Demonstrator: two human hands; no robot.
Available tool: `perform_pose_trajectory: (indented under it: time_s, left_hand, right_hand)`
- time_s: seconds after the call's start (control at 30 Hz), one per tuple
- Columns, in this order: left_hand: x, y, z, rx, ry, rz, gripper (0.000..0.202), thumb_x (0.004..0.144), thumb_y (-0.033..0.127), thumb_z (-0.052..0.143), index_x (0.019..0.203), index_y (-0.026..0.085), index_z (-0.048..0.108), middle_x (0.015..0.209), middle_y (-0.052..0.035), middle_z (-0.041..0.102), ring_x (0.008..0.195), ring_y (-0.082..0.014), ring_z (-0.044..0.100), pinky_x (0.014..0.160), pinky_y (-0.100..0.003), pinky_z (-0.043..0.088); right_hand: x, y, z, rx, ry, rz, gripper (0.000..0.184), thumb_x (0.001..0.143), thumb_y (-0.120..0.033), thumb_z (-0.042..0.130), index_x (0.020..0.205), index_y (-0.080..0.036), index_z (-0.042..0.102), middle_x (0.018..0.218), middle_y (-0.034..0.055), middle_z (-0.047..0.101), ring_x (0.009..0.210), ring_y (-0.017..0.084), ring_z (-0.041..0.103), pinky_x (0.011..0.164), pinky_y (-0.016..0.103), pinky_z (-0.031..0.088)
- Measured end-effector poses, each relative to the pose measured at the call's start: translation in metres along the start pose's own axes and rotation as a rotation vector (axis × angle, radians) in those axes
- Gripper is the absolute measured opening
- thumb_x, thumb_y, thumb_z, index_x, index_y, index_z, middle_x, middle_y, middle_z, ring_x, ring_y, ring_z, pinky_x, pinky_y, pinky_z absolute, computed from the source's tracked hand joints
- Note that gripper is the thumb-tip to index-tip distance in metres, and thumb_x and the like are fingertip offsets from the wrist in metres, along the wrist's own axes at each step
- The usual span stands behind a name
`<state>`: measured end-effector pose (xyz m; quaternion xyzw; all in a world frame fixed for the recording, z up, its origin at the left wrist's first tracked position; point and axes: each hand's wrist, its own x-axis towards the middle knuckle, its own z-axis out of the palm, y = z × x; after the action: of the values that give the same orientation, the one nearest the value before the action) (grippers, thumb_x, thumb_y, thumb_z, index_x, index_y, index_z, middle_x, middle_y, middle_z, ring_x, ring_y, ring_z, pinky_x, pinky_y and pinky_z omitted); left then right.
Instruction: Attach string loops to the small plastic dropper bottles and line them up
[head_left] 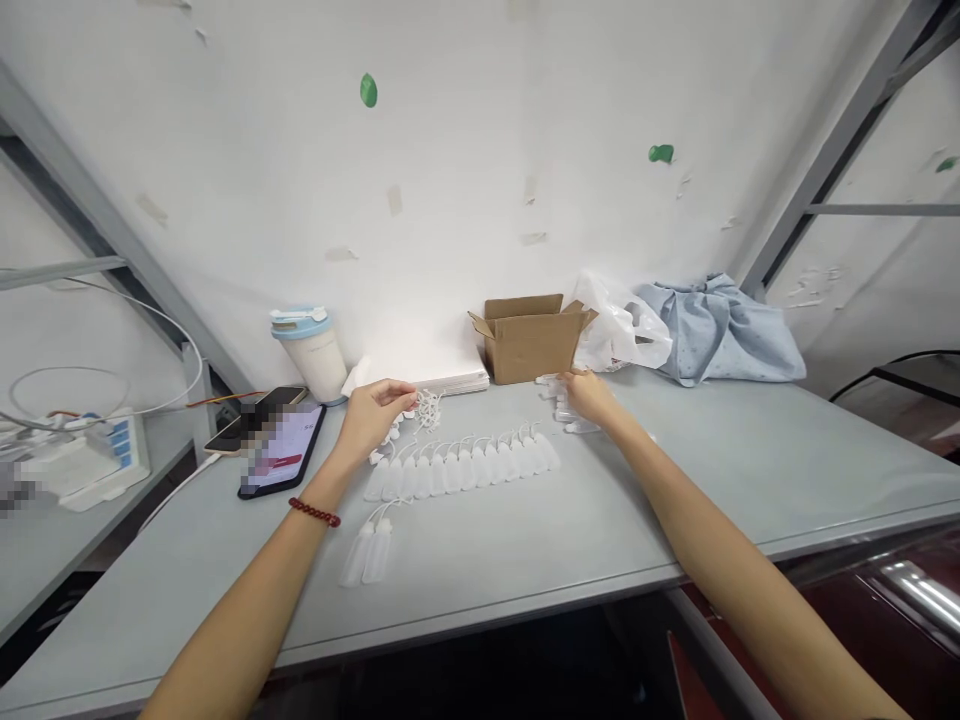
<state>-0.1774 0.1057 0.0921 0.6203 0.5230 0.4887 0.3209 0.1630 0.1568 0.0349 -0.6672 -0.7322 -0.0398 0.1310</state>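
On the grey bench [495,570], small translucent bottles [480,466] with white corded caps lay in a slanting row.
The left hand [375,408] was beside a small heap of white cords [429,410], thumb and index fingers close together; whether they gripped anything could not be told. The right hand [590,396] was at a pile of loose clear pieces [561,405] in front of an open cardboard box [534,347], its fingers partly hidden and their grip impossible to tell. Two more capped bottles [369,552] lay nearer the front edge. A paper stack [457,384] lay behind the cords, right of a lidded cup [315,360].
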Motion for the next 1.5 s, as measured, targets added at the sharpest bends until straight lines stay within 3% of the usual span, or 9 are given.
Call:
perform_pose_trajectory:
  time_s: [0.27,0.4,0.7,0.97,1.13,1.27,1.37,1.5]
  left_hand:
    - [-0.007,0.01,0.005,0.053,-0.005,-0.021,0.02,0.064,0.028,0.069,0.076,0.013,0.067,0.072,-0.005,0.07,0.071,-0.0183,0.065,0.069,-0.029,0.051]
    - [-0.009,0.011,0.006,0.046,-0.022,-0.031,0.018,0.063,0.027,0.068,0.075,0.013,0.067,0.071,-0.0044,0.07,0.07,-0.018,0.065,0.068,-0.028,0.05]
    - [-0.01,0.011,0.009,0.035,-0.035,-0.033,0.014,0.061,0.024,0.066,0.071,0.014,0.067,0.068,-0.0029,0.069,0.068,-0.0171,0.063,0.066,-0.028,0.05]
    - [-0.01,0.008,0.01,0.025,-0.062,0.0,0.018,0.059,0.027,0.067,0.072,0.014,0.067,0.068,-0.003,0.068,0.064,-0.0159,0.062,0.065,-0.029,0.051]
    - [-0.01,0.007,0.01,0.026,-0.077,0.006,0.021,0.058,0.029,0.069,0.072,0.014,0.066,0.069,-0.0036,0.068,0.063,-0.0163,0.062,0.064,-0.029,0.05]
    - [-0.011,0.008,0.008,0.062,-0.098,0.028,0.02,0.06,0.03,0.069,0.072,0.014,0.067,0.072,-0.0044,0.069,0.066,-0.0167,0.063,0.065,-0.029,0.05]
    - [-0.013,0.01,0.007,0.065,-0.114,0.029,0.02,0.06,0.031,0.07,0.072,0.015,0.067,0.072,-0.0045,0.07,0.067,-0.0177,0.064,0.067,-0.03,0.051]
    - [-0.016,0.012,0.01,0.043,-0.174,0.036,0.019,0.064,0.03,0.068,0.075,0.015,0.068,0.074,-0.0046,0.07,0.069,-0.0177,0.064,0.069,-0.03,0.05]
  right_hand:
    - [0.0,0.0,-0.001,0.063,0.003,0.043,0.038,0.082,-0.009,0.043,0.117,-0.014,0.058,0.115,0.0174,0.059,0.104,0.029,0.056,0.08,0.038,0.043]
    - [-0.001,-0.002,0.0,0.107,-0.013,0.057,0.039,0.081,-0.006,0.04,0.113,-0.016,0.06,0.114,0.0135,0.061,0.105,0.029,0.055,0.08,0.038,0.04]
    - [-0.001,-0.008,-0.002,0.212,-0.002,0.038,0.042,0.076,-0.001,0.043,0.114,-0.013,0.057,0.103,0.0112,0.065,0.091,0.02,0.059,0.073,0.027,0.04]
    - [-0.002,-0.013,-0.003,0.278,-0.012,0.026,0.024,0.079,-0.011,0.052,0.099,-0.017,0.064,0.099,0.0086,0.069,0.093,0.022,0.061,0.078,0.031,0.04]
    - [-0.003,-0.018,-0.001,0.315,0.056,0.02,0.03,0.079,-0.008,0.05,0.107,-0.015,0.059,0.097,0.0105,0.068,0.094,0.023,0.061,0.082,0.035,0.042]
    - [-0.009,-0.036,-0.01,0.389,0.172,-0.036,0.032,0.082,-0.008,0.044,0.112,-0.014,0.052,0.109,0.0124,0.062,0.101,0.021,0.058,0.084,0.034,0.043]
    - [-0.025,-0.065,-0.023,0.642,0.292,-0.128,0.026,0.082,-0.016,0.049,0.108,-0.016,0.052,0.103,0.011,0.062,0.091,0.021,0.062,0.08,0.035,0.047]
    - [-0.057,-0.11,-0.038,1.028,0.142,-0.272,0.028,0.082,-0.027,0.053,0.109,-0.019,0.05,0.1,0.0078,0.061,0.077,0.017,0.065,0.07,0.032,0.051]
